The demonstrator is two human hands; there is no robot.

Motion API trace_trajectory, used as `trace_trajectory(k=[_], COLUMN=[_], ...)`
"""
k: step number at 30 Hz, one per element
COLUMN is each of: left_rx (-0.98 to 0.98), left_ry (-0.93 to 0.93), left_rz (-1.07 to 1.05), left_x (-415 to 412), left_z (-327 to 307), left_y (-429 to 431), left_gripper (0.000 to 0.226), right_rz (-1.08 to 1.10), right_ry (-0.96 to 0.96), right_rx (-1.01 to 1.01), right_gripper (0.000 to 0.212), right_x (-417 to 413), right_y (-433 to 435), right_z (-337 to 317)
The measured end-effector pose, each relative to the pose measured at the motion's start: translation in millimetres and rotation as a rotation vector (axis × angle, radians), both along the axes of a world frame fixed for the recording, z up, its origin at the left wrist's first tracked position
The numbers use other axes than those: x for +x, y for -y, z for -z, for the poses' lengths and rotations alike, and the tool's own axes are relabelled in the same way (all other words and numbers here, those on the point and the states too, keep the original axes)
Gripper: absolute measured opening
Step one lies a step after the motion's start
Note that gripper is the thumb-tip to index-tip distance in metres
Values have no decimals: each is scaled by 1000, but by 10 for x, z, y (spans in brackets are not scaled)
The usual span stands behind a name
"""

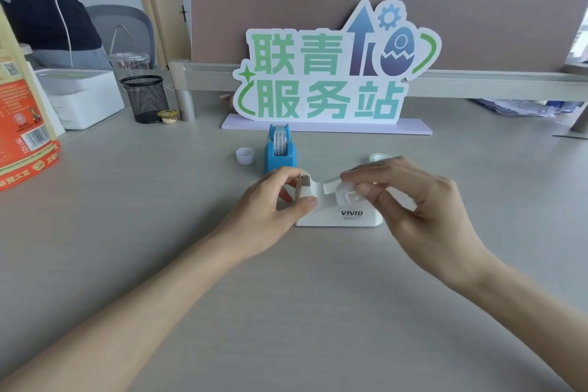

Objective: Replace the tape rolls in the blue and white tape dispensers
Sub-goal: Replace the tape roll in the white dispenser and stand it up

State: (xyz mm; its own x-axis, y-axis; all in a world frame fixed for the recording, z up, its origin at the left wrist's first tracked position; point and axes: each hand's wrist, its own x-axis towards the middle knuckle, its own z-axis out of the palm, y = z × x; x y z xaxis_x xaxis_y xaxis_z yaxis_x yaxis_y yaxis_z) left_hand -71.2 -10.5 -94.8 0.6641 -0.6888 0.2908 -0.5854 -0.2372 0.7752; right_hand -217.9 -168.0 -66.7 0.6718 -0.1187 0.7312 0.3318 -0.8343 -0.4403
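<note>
A: Where is the white tape dispenser point(339, 215)?

B: On the bench point(159, 232) in the middle of the view, with "VIVID" printed on its near side. The blue tape dispenser point(280, 153) stands just beyond it at about 11 o'clock, with a roll of printed tape in it.

A: And the left hand point(276, 204)?

B: It sits at the dispenser's 9 o'clock end. Its grip is nearly closed: thumb and fingers pinch the white cutter post, where a small metal blade shows.

A: The right hand point(410, 197)?

B: It comes in from 3 o'clock above the dispenser's cradle. Its grip is narrow, fingertips closed on a white tape roll point(348, 196) with a white hub, and a white strip runs from the roll toward the cutter. Whether the roll is seated in the cradle I cannot tell.

A: Anything else nearby?

B: A small white ring point(245, 155) lies at the blue dispenser's 9 o'clock, apart from it. Another clear roll point(380, 157) peeks out behind the right hand at 12 o'clock. A standing sign point(321, 73) with green characters is behind them.
</note>
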Motion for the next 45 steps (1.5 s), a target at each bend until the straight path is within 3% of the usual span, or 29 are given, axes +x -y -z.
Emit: trace_trajectory(k=[4, 7, 10, 15, 18, 24, 32, 37, 41, 45], left_rx=[15, -10, -83, -100, -25, -11, -19, -34, -17, 38], left_ry=[66, 224, 414, 787, 874, 880, 781, 823, 670, 493], left_rz=[-91, -119, -105, 12, 83, 96, 134, 96, 63, 60], left_x=[7, -19, -86, -208, -226, -194, -190, -208, -209, -188], left_z=[9, 37, 30, -49, -44, -45, -20, -9, -1, 19], left_y=[11, -45, -98, -107, -97, -122, -119, -112, -129, -127], left_gripper=[34, 46, 34, 18, 22, 20, 20, 21, 35, 31], right_rz=[-26, -88, -126, -134, -140, -136, -122, -118, -113, -83], right_ry=[-231, -311, -381, -430, -457, -478, -473, -456, -455, -490], right_rx=[406, 621, 838, 986, 1009, 968, 959, 991, 982, 879], right_gripper=[17, 13, 15, 26, 31, 45, 25, 22, 20, 22], right_x=[48, 87, 100, 113, 110, 93, 92, 101, 107, 101], right_y=[-121, -99, -78, -63, -55, -65, -50, -43, -50, -62], right_z=[105, 154, 168, 143, 133, 107, 124, 135, 133, 137])
